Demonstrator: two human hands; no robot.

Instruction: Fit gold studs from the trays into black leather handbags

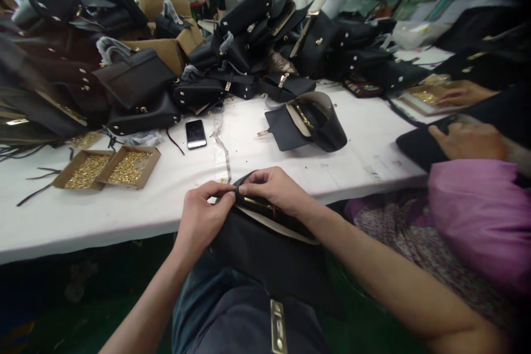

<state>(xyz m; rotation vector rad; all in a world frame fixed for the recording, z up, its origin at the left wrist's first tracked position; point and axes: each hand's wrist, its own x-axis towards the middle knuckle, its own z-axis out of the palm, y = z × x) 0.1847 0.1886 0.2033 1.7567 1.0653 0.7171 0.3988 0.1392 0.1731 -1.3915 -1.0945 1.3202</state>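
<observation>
A black handbag (269, 254) lies open across my lap, its flap hanging down with a gold clasp plate (278, 326) at the end. My left hand (207, 207) pinches the bag's top left corner between thumb and fingers. Right beside it, my right hand (271, 188) is closed on the same corner, its wrist passing over the bag's opening. A gold zipper and a pale lining edge show inside. Whether a small part sits between the fingertips is hidden.
Two cardboard trays (156, 157) of gold hardware and a phone (196, 134) lie on the white table (182, 199). Another open black bag (327, 127) stands ahead. Many black bags are piled behind. A co-worker in a purple sleeve (477, 215) sits at the right, hands near another tray.
</observation>
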